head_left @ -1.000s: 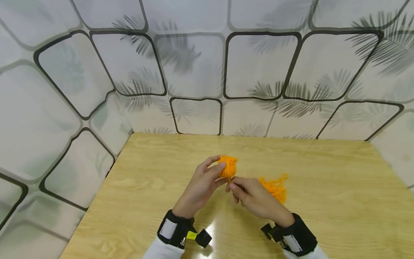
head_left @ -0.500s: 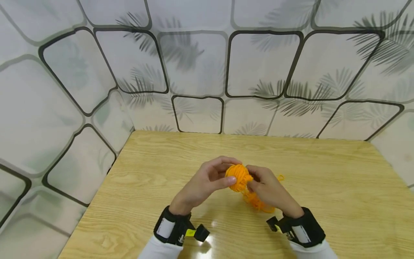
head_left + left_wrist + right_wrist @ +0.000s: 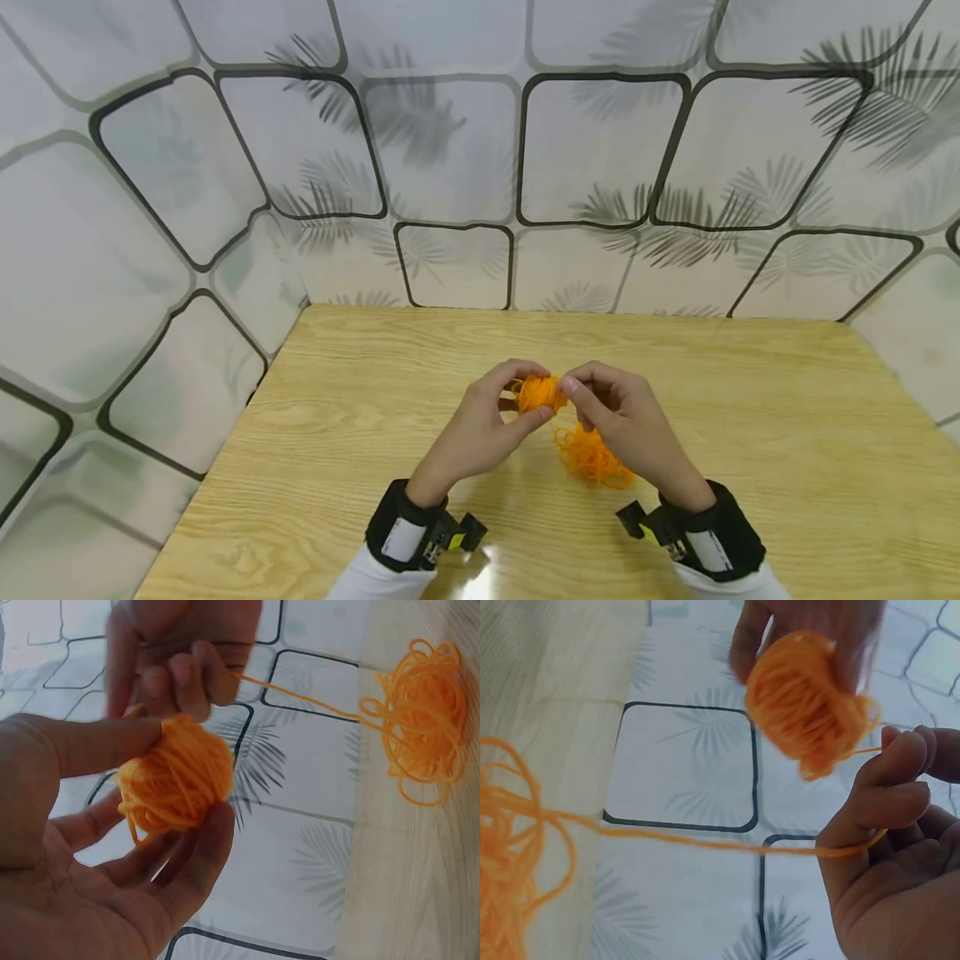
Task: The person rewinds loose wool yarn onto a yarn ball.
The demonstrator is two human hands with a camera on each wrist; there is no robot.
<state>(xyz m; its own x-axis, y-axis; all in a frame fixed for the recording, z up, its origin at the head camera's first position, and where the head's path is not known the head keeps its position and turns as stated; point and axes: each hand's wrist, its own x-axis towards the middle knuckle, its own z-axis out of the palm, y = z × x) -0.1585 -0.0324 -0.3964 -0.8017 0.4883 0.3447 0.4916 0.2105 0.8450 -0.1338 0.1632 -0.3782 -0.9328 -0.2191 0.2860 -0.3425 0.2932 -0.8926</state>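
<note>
Ball of orange yarn [image 3: 538, 395]: sitting just right of centre in the head frame, up off the tabletop [image 3: 795, 467]. Tilting its long axis from upper left to lower right in the right wrist frame, pointing its lower end down toward the pinching fingers. Looking nearly round in the left wrist frame, leaving the axis there hard to tell. Trailing one small loop at lower left in that same frame.

Left hand [image 3: 482, 425]: entering from the lower left of the head frame. Gripping the ball between thumb and fingertips, curving the fingers round the far side and pressing the thumb along the near side.

Right hand [image 3: 637, 425]: entering from the lower right of the head frame. Pinching yarn between thumb and forefinger just beside the ball; curling the other fingers in toward the palm.

Strand of yarn [image 3: 705, 843]: linking ball to pinch, then running leftward across the right wrist frame.

Heap of loose yarn [image 3: 596, 460]: resting on the tabletop, below and right of the ball in the head frame; spreading in tangled loops, partly hiding behind the right hand.

Patterned backdrop [image 3: 592, 150]: filling the upper half of the head frame, showing dark outlines and grey leaves.
</note>
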